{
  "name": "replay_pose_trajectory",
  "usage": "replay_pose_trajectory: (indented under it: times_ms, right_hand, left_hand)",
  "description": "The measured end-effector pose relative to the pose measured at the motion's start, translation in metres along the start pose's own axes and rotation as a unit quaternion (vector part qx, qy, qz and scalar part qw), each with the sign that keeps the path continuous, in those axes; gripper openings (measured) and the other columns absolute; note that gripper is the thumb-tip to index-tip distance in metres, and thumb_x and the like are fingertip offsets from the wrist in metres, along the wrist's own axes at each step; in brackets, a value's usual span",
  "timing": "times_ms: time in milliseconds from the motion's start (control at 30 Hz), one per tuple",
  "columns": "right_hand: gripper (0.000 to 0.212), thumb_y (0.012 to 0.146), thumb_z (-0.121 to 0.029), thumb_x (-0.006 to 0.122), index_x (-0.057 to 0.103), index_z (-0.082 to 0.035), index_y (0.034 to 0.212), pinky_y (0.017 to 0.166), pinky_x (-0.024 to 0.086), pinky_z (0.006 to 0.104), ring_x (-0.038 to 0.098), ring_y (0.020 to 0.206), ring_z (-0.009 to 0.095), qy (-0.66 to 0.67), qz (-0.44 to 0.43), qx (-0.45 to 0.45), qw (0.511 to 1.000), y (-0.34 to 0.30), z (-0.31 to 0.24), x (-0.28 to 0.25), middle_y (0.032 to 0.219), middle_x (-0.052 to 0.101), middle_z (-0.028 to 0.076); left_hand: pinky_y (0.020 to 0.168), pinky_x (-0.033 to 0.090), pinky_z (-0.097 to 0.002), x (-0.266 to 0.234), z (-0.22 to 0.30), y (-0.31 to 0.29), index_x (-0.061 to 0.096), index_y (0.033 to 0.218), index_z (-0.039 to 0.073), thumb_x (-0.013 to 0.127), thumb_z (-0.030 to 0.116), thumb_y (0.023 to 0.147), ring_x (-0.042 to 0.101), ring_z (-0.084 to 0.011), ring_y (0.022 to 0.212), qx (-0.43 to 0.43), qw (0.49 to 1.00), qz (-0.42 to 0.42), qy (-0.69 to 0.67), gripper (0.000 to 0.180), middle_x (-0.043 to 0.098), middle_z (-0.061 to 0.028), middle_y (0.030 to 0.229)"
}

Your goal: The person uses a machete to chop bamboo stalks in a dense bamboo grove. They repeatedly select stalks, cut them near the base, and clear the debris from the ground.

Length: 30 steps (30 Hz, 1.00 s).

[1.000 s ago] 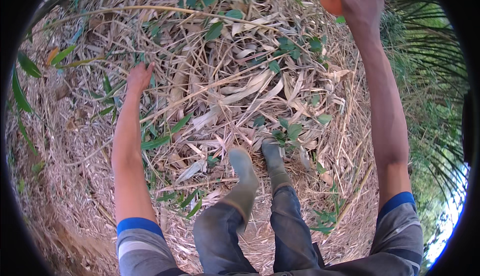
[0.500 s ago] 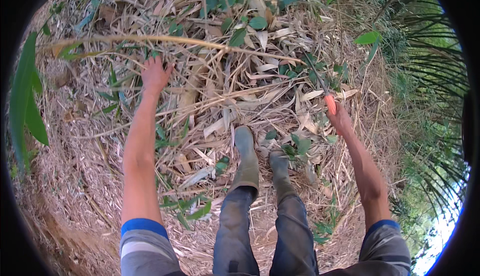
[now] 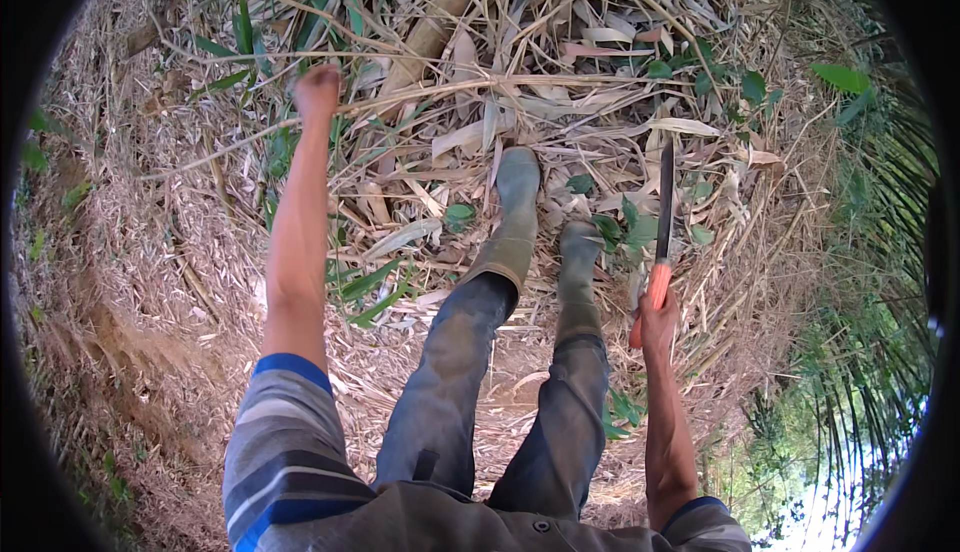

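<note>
My left hand (image 3: 317,92) is out ahead on the left, over the dry litter, its fingers curled closed. What it grips, if anything, is hidden; thin dry stalks (image 3: 440,90) pass close by it. In my right hand (image 3: 656,320) is a machete (image 3: 665,192), held by its orange handle. Its dark, narrow blade points forward, away from me, over dry leaves and a few green ones.
My rubber boots (image 3: 518,187) stand on ground thick with dead leaves and stalks. A thick brownish piece of stem (image 3: 425,47) lies ahead of them. Green shoots (image 3: 375,292) grow left of my legs, and dense greenery (image 3: 850,282) lines the right side.
My left hand has gone from spread fingers to a closed fist. The machete has drawn back toward me, its blade swinging to point straight ahead. The ground view has shifted nearer my legs.
</note>
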State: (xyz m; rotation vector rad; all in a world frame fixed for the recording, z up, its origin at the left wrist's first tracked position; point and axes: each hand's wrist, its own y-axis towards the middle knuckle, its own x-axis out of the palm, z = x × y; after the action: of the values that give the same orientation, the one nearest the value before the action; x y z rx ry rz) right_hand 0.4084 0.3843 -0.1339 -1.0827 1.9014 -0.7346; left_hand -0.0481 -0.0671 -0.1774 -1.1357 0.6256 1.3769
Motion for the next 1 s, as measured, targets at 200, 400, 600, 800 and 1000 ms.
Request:
replay_pose_trajectory:
  times_ms: [200, 400, 600, 800, 1000]
  right_hand:
    - [0.027, 0.077, -0.011, 0.058, 0.05, 0.001, 0.1, 0.046, 0.043, 0.0263, 0.052, 0.051, 0.012, 0.019, 0.024, 0.057, 0.998, -0.026, 0.051, -0.003, 0.067, 0.052, 0.004]
    - [0.035, 0.078, -0.013, 0.062, 0.048, 0.001, 0.106, 0.046, 0.044, 0.0258, 0.052, 0.051, 0.013, 0.003, 0.052, 0.046, 0.998, -0.038, 0.111, -0.027, 0.072, 0.053, 0.006]
    - [0.037, 0.078, -0.013, 0.064, 0.047, 0.0, 0.109, 0.048, 0.045, 0.0256, 0.052, 0.054, 0.013, 0.073, 0.074, 0.113, 0.988, -0.042, 0.106, -0.027, 0.075, 0.052, 0.006]
    - [0.028, 0.078, -0.014, 0.063, 0.048, -0.003, 0.1, 0.043, 0.038, 0.0253, 0.048, 0.049, 0.011, 0.064, 0.023, 0.077, 0.995, -0.036, 0.106, -0.017, 0.065, 0.05, 0.002]
    - [0.031, 0.079, -0.013, 0.061, 0.047, -0.004, 0.105, 0.046, 0.042, 0.0247, 0.049, 0.051, 0.011, 0.024, 0.03, 0.121, 0.992, -0.036, 0.101, -0.014, 0.068, 0.051, 0.003]
  left_hand:
    - [0.07, 0.052, -0.0305, 0.038, -0.051, 0.065, 0.055, 0.112, 0.004, 0.043, 0.017, 0.094, 0.062, -0.0178, 0.093, -0.25, 0.865, -0.14, -0.412, 0.025, 0.064, -0.007, 0.101]
    - [0.075, 0.052, -0.0337, 0.072, -0.141, 0.05, 0.059, 0.106, 0.006, 0.056, 0.028, 0.085, 0.064, -0.0178, 0.079, -0.317, 0.831, -0.35, -0.294, 0.031, 0.065, -0.0074, 0.089]
    - [0.09, 0.044, -0.0329, 0.093, -0.143, 0.044, 0.046, 0.123, 0.003, 0.07, 0.043, 0.071, 0.053, -0.0253, 0.106, 0.055, 0.873, -0.477, 0.089, 0.07, 0.051, -0.0136, 0.124]
    - [0.099, 0.037, -0.0392, 0.116, -0.175, 0.043, 0.043, 0.128, 0.009, 0.069, 0.044, 0.07, 0.048, -0.0294, 0.114, 0.085, 0.905, -0.394, 0.136, 0.072, 0.049, -0.0144, 0.125]
    - [0.083, 0.044, -0.0384, 0.116, -0.123, 0.037, 0.05, 0.115, 0.004, 0.068, 0.043, 0.07, 0.056, -0.027, 0.094, 0.058, 0.865, -0.464, 0.183, 0.062, 0.059, -0.017, 0.105]
